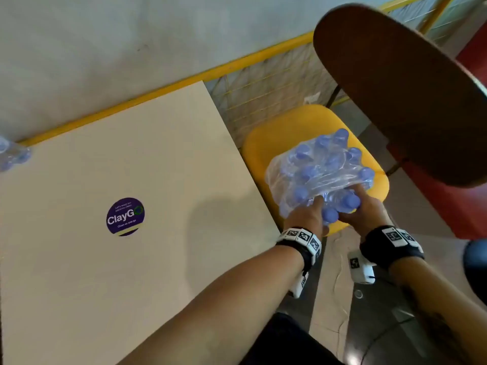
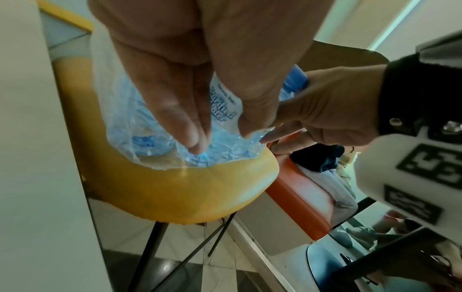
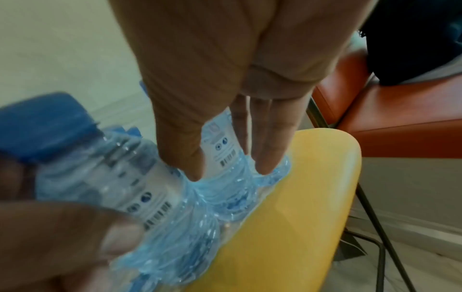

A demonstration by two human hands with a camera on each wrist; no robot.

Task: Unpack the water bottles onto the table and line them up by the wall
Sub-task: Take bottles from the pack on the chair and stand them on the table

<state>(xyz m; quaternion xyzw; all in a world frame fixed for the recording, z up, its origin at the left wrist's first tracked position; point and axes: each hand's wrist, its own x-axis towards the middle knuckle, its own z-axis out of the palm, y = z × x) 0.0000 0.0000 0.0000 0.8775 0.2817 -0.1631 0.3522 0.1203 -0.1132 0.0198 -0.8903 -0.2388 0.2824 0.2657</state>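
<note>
A shrink-wrapped pack of water bottles (image 1: 321,167) with blue caps sits on a yellow chair seat (image 1: 276,138) to the right of the beige table (image 1: 131,154). My left hand (image 1: 308,214) grips a bottle at the pack's near edge; in the left wrist view its fingers and thumb (image 2: 222,138) pinch a labelled bottle through the wrap (image 2: 150,118). My right hand (image 1: 361,204) grips the neighbouring bottle (image 3: 220,150), thumb and fingers on either side of its label (image 3: 228,168). A few more bottles (image 1: 13,154) stand by the wall at the table's far left.
A round purple sticker (image 1: 125,216) lies mid-table. A yellow rail with wire mesh (image 1: 263,83) runs along the wall behind the chair. A dark brown curved chair back (image 1: 395,88) looms at the upper right, and a red bench (image 1: 461,193) stands to the right.
</note>
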